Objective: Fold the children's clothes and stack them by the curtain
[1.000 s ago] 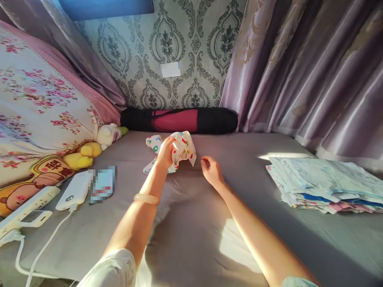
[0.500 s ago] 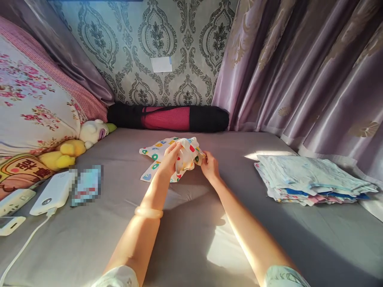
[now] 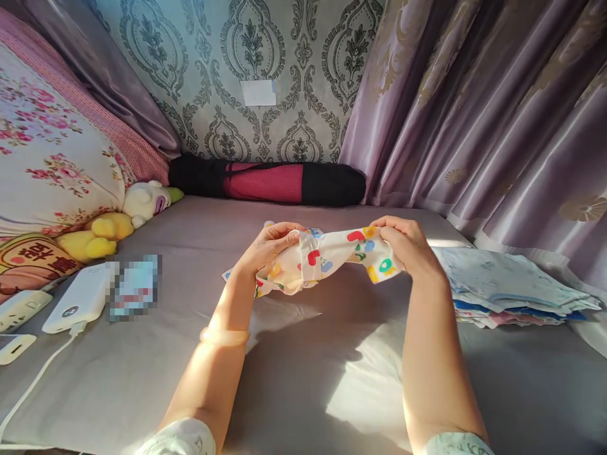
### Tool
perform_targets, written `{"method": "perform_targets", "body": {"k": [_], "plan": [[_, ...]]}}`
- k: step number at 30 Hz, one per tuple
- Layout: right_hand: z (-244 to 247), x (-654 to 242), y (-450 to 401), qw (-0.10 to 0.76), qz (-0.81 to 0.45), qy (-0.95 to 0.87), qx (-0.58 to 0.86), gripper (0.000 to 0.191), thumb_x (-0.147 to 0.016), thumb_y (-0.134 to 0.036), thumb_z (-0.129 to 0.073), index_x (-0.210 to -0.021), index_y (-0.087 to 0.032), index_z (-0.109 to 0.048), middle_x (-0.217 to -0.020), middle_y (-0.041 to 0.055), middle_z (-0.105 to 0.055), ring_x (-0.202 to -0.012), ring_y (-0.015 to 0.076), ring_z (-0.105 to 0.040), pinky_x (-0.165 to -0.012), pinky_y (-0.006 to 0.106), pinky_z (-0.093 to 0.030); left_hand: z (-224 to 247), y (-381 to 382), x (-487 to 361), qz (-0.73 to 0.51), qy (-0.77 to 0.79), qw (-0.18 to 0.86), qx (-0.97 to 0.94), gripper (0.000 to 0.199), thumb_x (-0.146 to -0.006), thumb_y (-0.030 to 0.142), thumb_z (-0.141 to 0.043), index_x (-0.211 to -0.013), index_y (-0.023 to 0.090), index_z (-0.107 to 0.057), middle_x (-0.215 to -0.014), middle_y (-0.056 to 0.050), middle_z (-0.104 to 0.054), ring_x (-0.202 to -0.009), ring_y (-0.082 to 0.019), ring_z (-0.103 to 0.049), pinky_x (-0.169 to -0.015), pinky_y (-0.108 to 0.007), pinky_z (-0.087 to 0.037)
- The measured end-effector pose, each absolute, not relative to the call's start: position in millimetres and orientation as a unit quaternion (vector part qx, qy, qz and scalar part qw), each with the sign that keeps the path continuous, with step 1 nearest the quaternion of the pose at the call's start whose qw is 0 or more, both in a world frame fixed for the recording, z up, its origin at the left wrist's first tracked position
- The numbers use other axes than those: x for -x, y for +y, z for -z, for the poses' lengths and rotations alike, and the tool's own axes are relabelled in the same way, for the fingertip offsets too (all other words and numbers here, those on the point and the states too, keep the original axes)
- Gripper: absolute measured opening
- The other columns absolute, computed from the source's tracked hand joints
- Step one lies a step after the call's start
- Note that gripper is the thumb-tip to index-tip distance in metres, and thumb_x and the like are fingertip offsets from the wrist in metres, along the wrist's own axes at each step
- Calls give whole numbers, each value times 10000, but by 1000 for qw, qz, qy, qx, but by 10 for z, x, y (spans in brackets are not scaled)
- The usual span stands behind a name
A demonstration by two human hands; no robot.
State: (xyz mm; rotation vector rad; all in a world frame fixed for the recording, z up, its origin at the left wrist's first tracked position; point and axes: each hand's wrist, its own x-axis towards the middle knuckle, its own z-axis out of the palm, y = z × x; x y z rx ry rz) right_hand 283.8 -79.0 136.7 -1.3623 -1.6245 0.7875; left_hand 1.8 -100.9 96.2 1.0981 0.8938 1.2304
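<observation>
A small white baby garment (image 3: 327, 256) with colourful prints is stretched between my two hands, just above the grey sheet (image 3: 294, 354). My left hand (image 3: 272, 249) is closed on its bunched body, thumb on top. My right hand (image 3: 403, 243) pinches the far end of a sleeve or leg, and a printed edge hangs below those fingers. Part of the garment droops behind and under my left hand, so its full shape is hidden. A pale bangle (image 3: 224, 337) sits on my left forearm.
A stack of folded clothes (image 3: 516, 284) lies at the right, partly behind my right wrist. On the left are a white power bank (image 3: 80, 297) with a cable, a blurred packet (image 3: 136, 287) and plush toys (image 3: 104, 234). A black and pink roll (image 3: 265, 182) lies along the wall.
My right hand has moved right and slightly up, drawing out one end of the garment from the bunched part. My left hand stays on the body. The view has shifted slightly.
</observation>
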Motion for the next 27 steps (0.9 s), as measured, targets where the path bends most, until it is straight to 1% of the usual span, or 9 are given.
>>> {"method": "perform_targets", "body": {"k": [4,8,11,14,17,20,23,25,27], "plan": [[-1313,-3052,-791,282,-372,-662,586,218,-749,-279,-528,-801,-181,-717,-589,7,-644,-486,145,-552,-437,235,-368,-915,-979,-42,-504,384,608,-478,187,-691,256,-828,-837,171,-748,-723,-34,-691,-622,-162,-638,-537,-247,-479],[-1118,-3161,-655,170,-261,-714,627,127,-736,-225,-610,-685,-194,-722,-600,7,-663,-531,139,-557,-480,236,-383,-750,-861,-92,-502,375,598,-499,130,-674,191,-819,-784,182,-751,-728,-36,-704,-731,-203,-672,-609,-263,-510],[-1082,-3062,-631,213,-207,-744,598,182,-782,-216,-594,-843,-208,-765,-803,34,-735,-690,164,-627,-612,256,-458,-689,-830,-113,-480,379,570,-549,152,-689,263,-810,-815,192,-761,-790,-54,-725,-763,-218,-679,-626,-280,-528],[-1136,-2783,-699,276,-248,-776,510,273,-875,-307,-529,-991,-222,-761,-960,48,-741,-845,184,-652,-739,288,-493,-708,-855,-110,-461,393,556,-569,204,-705,340,-800,-843,195,-765,-788,-64,-725,-743,-228,-680,-592,-289,-532],[-1161,-2471,-777,270,-335,-800,418,250,-854,-377,-595,-977,-234,-760,-955,28,-737,-869,181,-655,-770,287,-497,-765,-899,-104,-449,405,574,-552,247,-703,352,-808,-870,175,-766,-770,-72,-715,-684,-221,-667,-549,-288,-509],[-1110,-2283,-800,250,-367,-805,393,226,-811,-410,-664,-917,-230,-750,-881,0,-726,-789,159,-639,-699,255,-476,-810,-931,-106,-443,396,605,-530,216,-731,308,-794,-891,167,-761,-748,-64,-706,-601,-189,-633,-500,-271,-456],[-1039,-2243,-763,238,-353,-809,405,293,-816,-484,-652,-800,-199,-717,-729,-22,-671,-662,129,-572,-601,234,-417,-830,-946,-99,-451,376,632,-506,120,-749,255,-785,-834,178,-749,-689,-36,-685,-531,-154,-589,-455,-249,-409],[-1003,-2265,-722,247,-347,-806,412,341,-823,-519,-634,-771,-189,-700,-682,-30,-635,-620,116,-533,-569,230,-387,-833,-951,-76,-441,389,632,-504,113,-767,289,-776,-779,183,-739,-621,-17,-650,-473,-133,-545,-423,-244,-382],[-971,-2306,-674,267,-353,-793,418,359,-830,-535,-623,-805,-185,-701,-704,-22,-645,-629,119,-540,-568,229,-391,-831,-954,-33,-425,424,618,-507,207,-781,384,-758,-751,180,-736,-590,-17,-631,-463,-139,-547,-418,-251,-393]]}}
